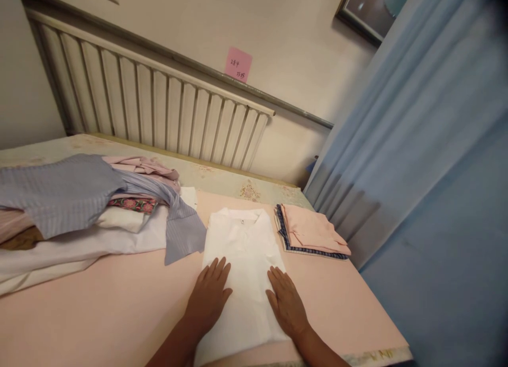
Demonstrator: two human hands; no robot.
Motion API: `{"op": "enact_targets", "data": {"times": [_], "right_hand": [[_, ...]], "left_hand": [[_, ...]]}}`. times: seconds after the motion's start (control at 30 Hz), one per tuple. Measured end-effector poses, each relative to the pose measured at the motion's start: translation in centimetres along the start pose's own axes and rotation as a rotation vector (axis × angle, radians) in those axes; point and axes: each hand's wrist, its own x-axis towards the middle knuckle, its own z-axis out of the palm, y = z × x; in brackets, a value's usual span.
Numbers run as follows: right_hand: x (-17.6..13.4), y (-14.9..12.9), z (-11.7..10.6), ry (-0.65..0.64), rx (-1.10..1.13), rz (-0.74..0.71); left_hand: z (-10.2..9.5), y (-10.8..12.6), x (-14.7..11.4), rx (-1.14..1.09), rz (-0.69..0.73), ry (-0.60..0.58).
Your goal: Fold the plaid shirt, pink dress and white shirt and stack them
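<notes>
A white shirt (244, 282) lies flat, its sides folded in and its collar pointing toward the wall. On its left edge rests my left hand (210, 295), palm down with the fingers stretched out. My right hand (286, 302) lies the same way along the right edge, thumb toward the middle of the shirt. Neither hand grips the cloth. The undersides of both palms are hidden.
Beyond my right hand sits a stack of folded clothes (313, 230), peach on top. A loose heap of garments (67, 190) spreads at the left. Pink cloth (99, 309) covers the table. Behind are a radiator (159, 97) and, at right, a blue curtain (413, 118).
</notes>
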Motion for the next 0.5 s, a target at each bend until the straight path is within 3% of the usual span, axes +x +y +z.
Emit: {"op": "enact_targets", "data": {"times": [0.5], "right_hand": [[-0.11, 0.03, 0.06, -0.012, -0.02, 0.001]], "left_hand": [[-0.3, 0.08, 0.14, 0.027, -0.005, -0.041]]}}
